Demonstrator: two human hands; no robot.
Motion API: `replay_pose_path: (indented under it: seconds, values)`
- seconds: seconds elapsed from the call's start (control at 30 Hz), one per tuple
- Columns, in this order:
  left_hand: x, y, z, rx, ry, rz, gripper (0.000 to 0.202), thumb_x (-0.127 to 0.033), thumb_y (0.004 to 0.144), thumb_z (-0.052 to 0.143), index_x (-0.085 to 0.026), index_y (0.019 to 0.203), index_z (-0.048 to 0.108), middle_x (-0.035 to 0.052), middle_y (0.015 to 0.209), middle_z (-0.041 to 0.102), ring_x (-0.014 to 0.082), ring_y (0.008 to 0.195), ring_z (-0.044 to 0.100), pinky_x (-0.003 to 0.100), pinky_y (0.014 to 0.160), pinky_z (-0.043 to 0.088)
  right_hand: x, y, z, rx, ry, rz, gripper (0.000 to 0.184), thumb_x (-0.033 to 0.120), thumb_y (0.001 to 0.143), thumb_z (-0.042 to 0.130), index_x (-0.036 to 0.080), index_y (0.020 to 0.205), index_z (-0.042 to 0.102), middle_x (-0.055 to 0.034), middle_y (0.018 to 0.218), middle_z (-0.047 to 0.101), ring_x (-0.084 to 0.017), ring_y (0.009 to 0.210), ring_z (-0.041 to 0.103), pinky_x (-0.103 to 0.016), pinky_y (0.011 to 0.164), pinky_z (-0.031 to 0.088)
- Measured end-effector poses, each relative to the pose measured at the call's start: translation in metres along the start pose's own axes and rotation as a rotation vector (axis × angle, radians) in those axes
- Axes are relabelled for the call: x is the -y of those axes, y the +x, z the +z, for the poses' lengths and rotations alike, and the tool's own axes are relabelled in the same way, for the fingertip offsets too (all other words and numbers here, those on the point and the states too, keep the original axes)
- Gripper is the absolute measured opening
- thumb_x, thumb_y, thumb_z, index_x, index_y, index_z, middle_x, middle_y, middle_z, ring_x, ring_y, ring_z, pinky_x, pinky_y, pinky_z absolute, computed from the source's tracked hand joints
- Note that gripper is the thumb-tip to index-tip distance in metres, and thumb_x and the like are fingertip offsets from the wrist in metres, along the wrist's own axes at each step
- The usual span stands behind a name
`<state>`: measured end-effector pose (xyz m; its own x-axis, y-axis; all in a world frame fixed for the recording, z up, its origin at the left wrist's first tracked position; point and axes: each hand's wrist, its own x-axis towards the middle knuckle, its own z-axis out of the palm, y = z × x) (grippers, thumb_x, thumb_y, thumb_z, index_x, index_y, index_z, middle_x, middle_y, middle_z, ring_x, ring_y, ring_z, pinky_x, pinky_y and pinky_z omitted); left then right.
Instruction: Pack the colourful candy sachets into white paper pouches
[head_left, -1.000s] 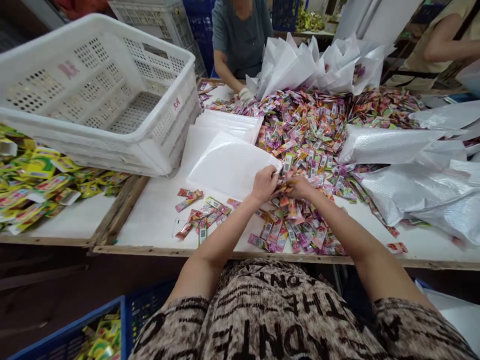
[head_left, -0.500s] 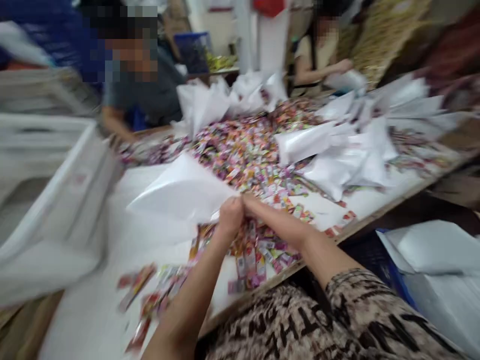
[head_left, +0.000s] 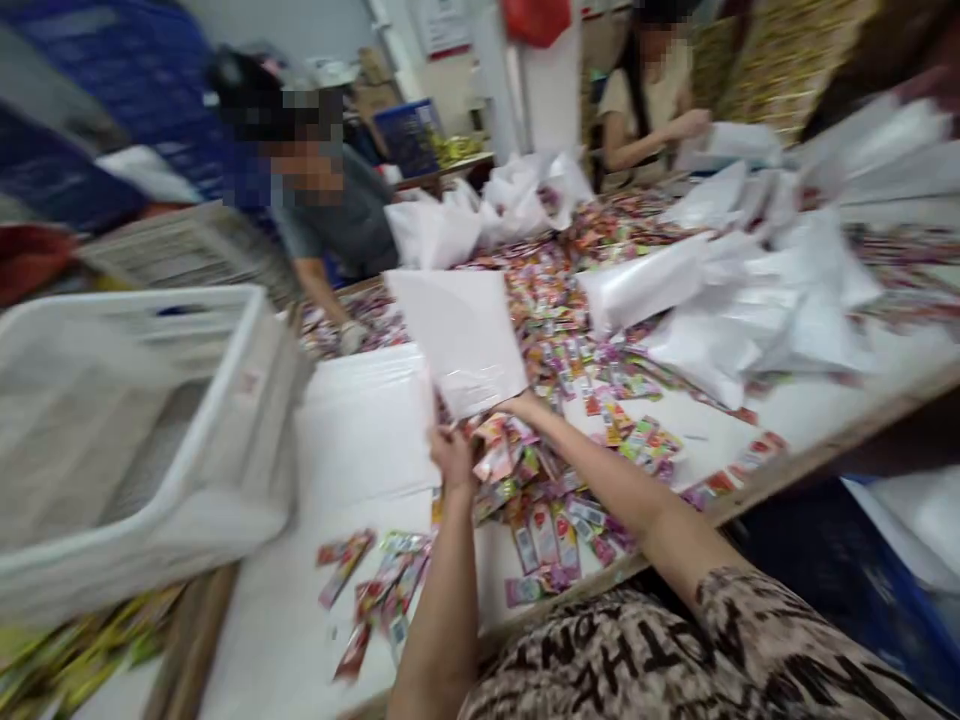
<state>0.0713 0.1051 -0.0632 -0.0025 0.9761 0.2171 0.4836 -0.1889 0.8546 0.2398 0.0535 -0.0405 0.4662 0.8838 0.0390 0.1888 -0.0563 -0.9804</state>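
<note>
A white plastic bag (head_left: 469, 335) is held up in front of me, its lower edge facing me and parted a little. My left hand (head_left: 452, 458) is closed on the bag's near left corner. At the near right corner is my right hand (head_left: 523, 406), gripping the edge with its fingers partly hidden by the plastic. Small colourful sachets (head_left: 499, 450) lie heaped right below the bag. Beyond it spreads a larger pile of sachets (head_left: 551, 335). A flat stack of white bags (head_left: 367, 425) lies left of my left hand.
A white plastic crate (head_left: 262, 400) stands at the left. Filled white bags (head_left: 705, 330) lie on the right, with more bags (head_left: 495, 205) at the back. One co-worker (head_left: 337, 220) reaches to the table at the left; another person (head_left: 645, 110) handles a bag at the far right.
My hands, close together before, have moved apart. The bag has swung from pointing left to standing up ahead of me, and its near edge has parted. The view has shifted left.
</note>
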Motion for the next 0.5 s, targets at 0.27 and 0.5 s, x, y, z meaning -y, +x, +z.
replay_pose_path:
  seconds: [0.27,0.5]
  values:
    - [-0.006,0.005,0.009,0.501,-0.211,0.08,0.013,-0.026,0.068,0.073,-0.014,0.072,0.07,0.0023,0.071,0.069,0.0189,0.073,0.061,0.028,0.07,0.047,-0.033,0.016,0.003,-0.164,0.406,0.034,0.072,0.046,0.054,0.084,0.016,0.118,0.069,-0.0104,0.112,0.077,-0.026,0.108,0.07,-0.046,0.11,0.049]
    - [0.003,-0.025,-0.013,0.61,-0.197,0.03,0.012,-0.019,0.072,0.058,-0.017,0.066,0.068,-0.0019,0.056,0.061,0.0146,0.056,0.056,0.024,0.056,0.043,-0.034,0.02,-0.008,-0.337,0.068,-0.137,0.05,0.039,0.062,0.074,0.019,0.108,0.07,-0.0137,0.124,0.073,-0.028,0.125,0.063,-0.044,0.119,0.039]
